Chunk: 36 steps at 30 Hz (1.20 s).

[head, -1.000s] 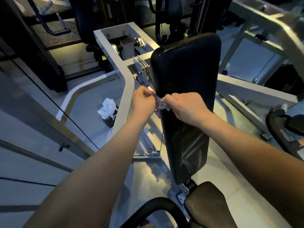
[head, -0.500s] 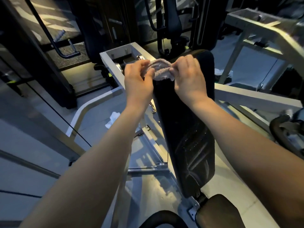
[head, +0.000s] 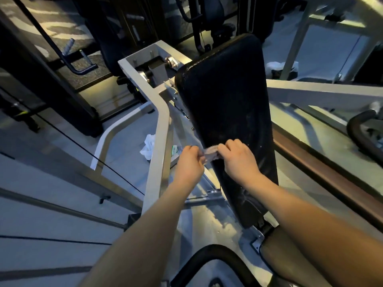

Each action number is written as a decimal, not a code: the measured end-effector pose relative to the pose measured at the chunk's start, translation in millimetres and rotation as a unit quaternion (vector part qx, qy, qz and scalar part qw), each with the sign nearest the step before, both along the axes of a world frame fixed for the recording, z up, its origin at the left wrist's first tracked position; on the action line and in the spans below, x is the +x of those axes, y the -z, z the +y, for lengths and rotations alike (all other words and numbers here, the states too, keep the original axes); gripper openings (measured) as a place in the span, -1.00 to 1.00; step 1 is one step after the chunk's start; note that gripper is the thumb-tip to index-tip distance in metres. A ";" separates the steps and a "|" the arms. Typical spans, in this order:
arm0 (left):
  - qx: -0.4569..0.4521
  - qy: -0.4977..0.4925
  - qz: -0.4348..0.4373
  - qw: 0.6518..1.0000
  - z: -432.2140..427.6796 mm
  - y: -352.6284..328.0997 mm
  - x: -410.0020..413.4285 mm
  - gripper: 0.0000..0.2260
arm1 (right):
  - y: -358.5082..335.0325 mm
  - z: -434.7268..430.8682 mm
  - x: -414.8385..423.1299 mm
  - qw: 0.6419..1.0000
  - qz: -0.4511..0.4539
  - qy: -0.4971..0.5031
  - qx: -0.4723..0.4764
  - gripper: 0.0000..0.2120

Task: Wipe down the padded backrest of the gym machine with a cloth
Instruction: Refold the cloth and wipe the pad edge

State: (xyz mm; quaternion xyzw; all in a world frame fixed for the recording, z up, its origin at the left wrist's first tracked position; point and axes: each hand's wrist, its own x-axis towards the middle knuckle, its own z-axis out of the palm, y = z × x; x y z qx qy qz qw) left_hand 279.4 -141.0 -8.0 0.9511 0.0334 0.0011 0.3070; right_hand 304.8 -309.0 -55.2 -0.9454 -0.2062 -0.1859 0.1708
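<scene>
Against the padded backrest [head: 223,100], left hand [head: 189,162] and right hand [head: 238,158] pinch a seemingly fuzzy cloth [head: 211,154].

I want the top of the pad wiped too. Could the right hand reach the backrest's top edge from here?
Probably yes: the right hand grips the cloth partway down the backrest, and the face above it is bare, with nothing crossing the way up.

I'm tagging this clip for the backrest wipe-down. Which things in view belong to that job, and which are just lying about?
In the job: cloth, held between left hand and right hand; padded backrest.
Lying about: crumpled white paper on the floor; curved black handle at right.
</scene>
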 end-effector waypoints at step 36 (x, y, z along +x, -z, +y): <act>-0.338 -0.063 0.037 0.938 -14.2 -69.8 -31.8 -0.88 | -55.3 -9.1 -38.7 0.885 0.159 0.002 0.437 -0.92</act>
